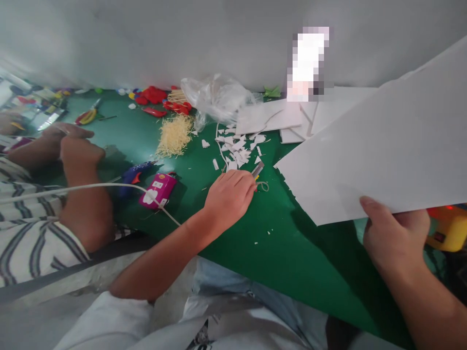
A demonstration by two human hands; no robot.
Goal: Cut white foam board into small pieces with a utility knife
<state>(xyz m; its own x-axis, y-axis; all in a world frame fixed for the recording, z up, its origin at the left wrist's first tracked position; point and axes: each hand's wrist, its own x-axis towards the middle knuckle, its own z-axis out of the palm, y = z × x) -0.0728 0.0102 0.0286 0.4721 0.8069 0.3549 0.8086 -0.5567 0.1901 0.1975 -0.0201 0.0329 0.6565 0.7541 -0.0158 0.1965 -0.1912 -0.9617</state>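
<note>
My left hand (231, 194) is closed low over the green table, beside a heap of white scraps (239, 150). From its thumb side sticks a utility knife (258, 170), its metal blade pointing away from me; the handle is mostly hidden under my fingers. A large white board (375, 150) with a ragged left edge is raised above the table on the right. My right hand (396, 238) grips its lower edge, thumb on the near face and fingers behind. A small loop of string or wire lies next to the knife.
White board pieces (270, 116) and a clear plastic bag (219, 97) lie along the wall. Left are yellow shreds (175, 135), a pink power socket (157, 190), a blue glue gun (136, 172) and a white cable (109, 184). A co-worker's hands (78, 141) work farther left. A yellow object (450, 233) stands right.
</note>
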